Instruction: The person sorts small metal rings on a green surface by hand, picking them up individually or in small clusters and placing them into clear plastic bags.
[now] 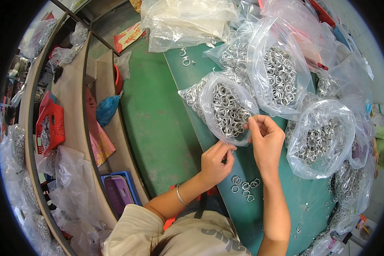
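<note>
An open clear plastic bag (205, 100) full of silver metal rings (231, 112) stands on the green table in front of me. At the bag's right rim, my right hand (267, 138) has thumb and forefinger pinched together beside the rings. What lies between those fingertips is too small to tell. My left hand (216, 163) is closed, with its fingertips by the near edge of the bag; whatever it holds is hidden. Several loose rings (245, 186) lie on the table between my forearms.
More open bags of rings (279, 79) (320, 138) crowd the right and far side of the green table (281, 200). Flat plastic bags (187, 25) are piled at its far end. Leftward, past the green floor, shelves (68, 89) carry a red basket (51, 128) and a purple bin (117, 192).
</note>
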